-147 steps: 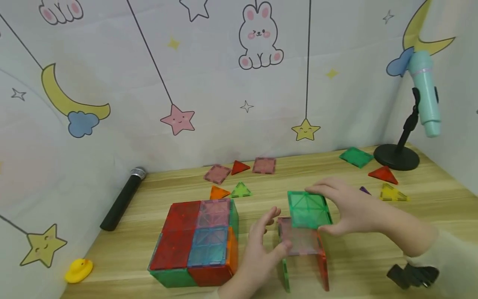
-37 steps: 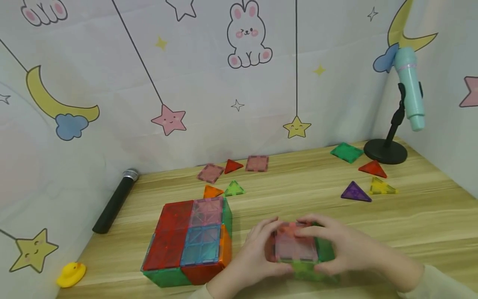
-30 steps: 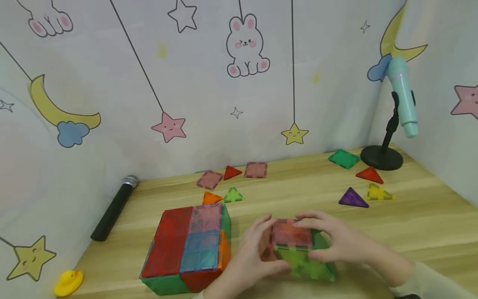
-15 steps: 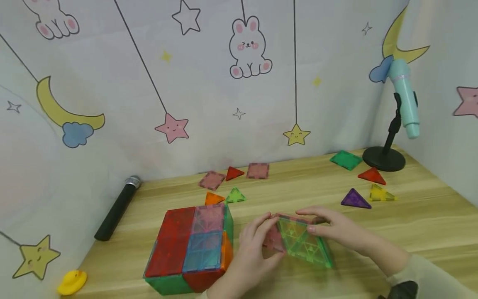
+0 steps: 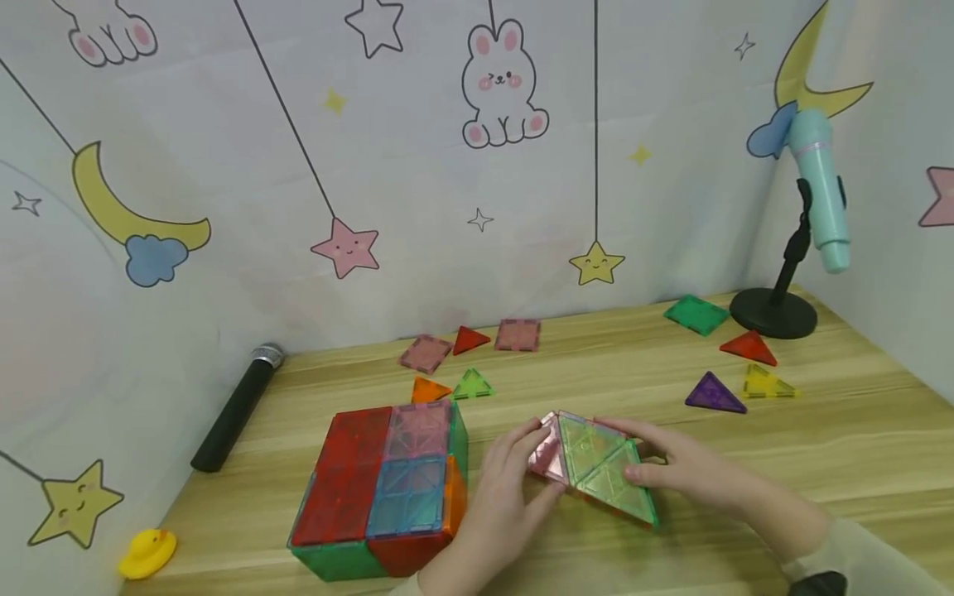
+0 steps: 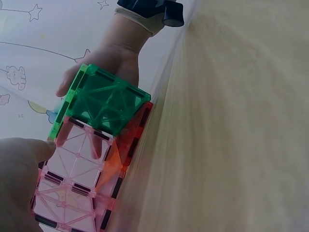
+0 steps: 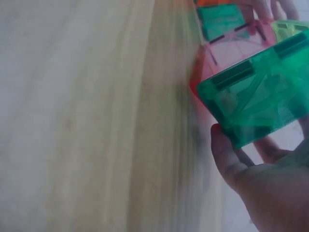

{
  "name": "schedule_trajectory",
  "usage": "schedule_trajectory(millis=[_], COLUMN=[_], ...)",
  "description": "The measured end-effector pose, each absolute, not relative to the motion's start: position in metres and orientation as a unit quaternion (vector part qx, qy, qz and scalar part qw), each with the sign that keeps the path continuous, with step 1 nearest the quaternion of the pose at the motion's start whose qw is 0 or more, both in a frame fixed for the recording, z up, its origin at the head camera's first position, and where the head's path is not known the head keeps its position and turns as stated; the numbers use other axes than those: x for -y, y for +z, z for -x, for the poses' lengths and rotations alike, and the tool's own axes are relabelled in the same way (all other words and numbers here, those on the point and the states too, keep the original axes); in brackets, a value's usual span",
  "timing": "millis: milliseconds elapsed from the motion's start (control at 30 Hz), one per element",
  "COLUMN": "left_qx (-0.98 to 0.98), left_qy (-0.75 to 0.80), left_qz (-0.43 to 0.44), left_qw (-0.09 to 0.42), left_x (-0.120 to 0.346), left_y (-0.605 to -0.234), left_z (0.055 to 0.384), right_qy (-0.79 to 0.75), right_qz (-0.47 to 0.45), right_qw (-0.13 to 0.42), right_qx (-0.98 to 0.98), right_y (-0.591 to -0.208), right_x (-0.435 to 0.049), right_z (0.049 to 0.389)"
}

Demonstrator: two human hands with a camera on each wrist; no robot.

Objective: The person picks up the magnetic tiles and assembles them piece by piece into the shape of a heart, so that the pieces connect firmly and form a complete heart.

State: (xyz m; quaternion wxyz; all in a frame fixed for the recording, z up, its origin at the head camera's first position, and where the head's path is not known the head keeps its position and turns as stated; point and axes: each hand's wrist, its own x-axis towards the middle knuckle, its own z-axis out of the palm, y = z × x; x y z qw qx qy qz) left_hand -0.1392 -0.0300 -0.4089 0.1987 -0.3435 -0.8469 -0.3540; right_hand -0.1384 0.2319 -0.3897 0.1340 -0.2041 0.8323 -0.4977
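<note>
Both hands hold a small hollow block of see-through magnetic tiles between them, tilted above the wood table. In the head view its light green face point(image 5: 607, 463) points up, with a pink tile point(image 5: 549, 455) at its left. My left hand point(image 5: 507, 497) grips the pink end between fingers and thumb. My right hand point(image 5: 689, 468) pinches the opposite end, where a darker green tile point(image 7: 260, 92) shows in the right wrist view. Pink tiles point(image 6: 75, 159), an orange piece point(image 6: 112, 166) and a red tile point(image 6: 137, 130) form other sides in the left wrist view.
A larger tile box point(image 5: 350, 480) in red, pink, blue and green stands left of the hands. Loose tiles lie behind, among them a purple triangle point(image 5: 714, 393). A black microphone point(image 5: 238, 414), yellow duck point(image 5: 147, 553) and mint microphone point(image 5: 820, 190) on a stand surround the area.
Earlier the right hand held a green tile by a pink-topped open structure. The tile block then stood with pink on top; both hands have tipped and turned it, light green face up.
</note>
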Motion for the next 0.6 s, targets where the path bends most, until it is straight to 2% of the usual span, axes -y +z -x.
schedule_trajectory(millis=[600], left_qx=[0.838], left_qy=[-0.389], left_qz=[0.339], left_qw=[0.176], left_x=[0.026], left_y=[-0.408], left_z=[0.14], right_qy=[-0.541], right_qz=[0.215], right_qw=[0.132], right_qx=[-0.803], right_y=[-0.401], right_x=[-0.234], right_z=[0.135])
